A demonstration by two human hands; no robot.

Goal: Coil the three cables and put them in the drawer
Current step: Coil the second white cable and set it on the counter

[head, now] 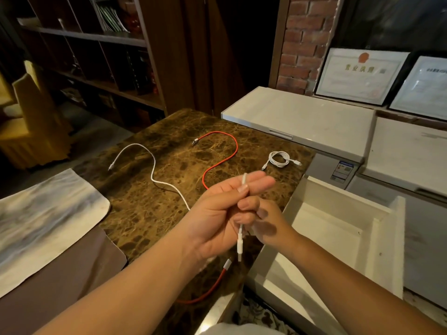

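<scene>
Pinching one end of an uncoiled white cable (154,165), the left hand (217,213) and right hand (263,223) meet above a marbled surface (150,213). Beyond them trails a red cable (232,146); farther right sits a coiled white cable (280,159). Just right of the hands, the drawer (338,228) stands open. Framed certificates' (360,76) writing is unreadable.

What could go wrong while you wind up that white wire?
1. The long white cable trails loose across the marble table from the left hand and right hand; it might kink or tangle as it is wound.
2. It lies near the red cable, so pulling it in could drag that along.
3. The red cable's near end hangs past the table edge by the open drawer and may slide off.
</scene>
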